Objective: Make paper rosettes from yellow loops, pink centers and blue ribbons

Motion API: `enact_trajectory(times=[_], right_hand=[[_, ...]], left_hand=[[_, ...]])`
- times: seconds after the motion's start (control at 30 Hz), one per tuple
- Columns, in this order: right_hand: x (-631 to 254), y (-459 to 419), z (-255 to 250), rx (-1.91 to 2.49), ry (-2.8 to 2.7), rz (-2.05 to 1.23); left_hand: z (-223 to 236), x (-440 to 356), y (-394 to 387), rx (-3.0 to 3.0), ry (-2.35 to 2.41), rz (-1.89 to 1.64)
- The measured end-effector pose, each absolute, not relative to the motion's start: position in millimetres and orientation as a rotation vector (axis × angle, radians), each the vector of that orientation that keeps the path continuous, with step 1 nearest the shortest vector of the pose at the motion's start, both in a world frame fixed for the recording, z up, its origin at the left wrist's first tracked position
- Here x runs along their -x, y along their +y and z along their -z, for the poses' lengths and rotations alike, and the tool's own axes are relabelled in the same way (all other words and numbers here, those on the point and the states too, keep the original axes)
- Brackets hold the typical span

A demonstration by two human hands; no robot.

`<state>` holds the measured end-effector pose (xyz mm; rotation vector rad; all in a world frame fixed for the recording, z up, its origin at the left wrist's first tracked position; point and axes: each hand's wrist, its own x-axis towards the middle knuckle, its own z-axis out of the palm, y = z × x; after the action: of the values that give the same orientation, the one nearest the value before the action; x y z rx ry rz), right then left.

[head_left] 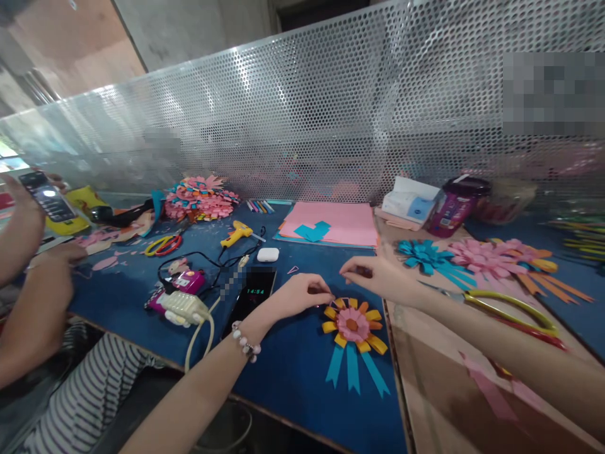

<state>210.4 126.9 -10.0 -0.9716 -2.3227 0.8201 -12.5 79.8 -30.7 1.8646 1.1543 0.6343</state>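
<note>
Blue tabletop (290, 375) spreads under everything, with a brown board (435, 403) along its right side and a pink paper stack (343, 217) farther back. The paper flower (353, 325) lies close to the board's left edge; open room is left of it and below its tails. The grip of the left hand (307, 295) is nearly closed at the flower's upper left edge; the right hand (378, 277) curls loosely just beyond it. I cannot tell whether either holds something.
</note>
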Motion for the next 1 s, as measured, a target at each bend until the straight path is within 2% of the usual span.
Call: enact_trajectory(times=[0.2,0.4,1.0], right_hand=[[-238.4,82.3,21.8,1.219,-2.074,-0.613],[-252.4,28.1,33.1,1.319,-2.120,-0.370],[-256.5,23.7,36.5,1.339,-2.026,-0.499]], left_hand=[[31.8,8.7,78.2,-1.875,1.171,-0.644],[31.3,5.7,79.2,-1.868,1.227,-0.606],[30.7,10.9,91.0,-1.806,1.161,-0.563]])
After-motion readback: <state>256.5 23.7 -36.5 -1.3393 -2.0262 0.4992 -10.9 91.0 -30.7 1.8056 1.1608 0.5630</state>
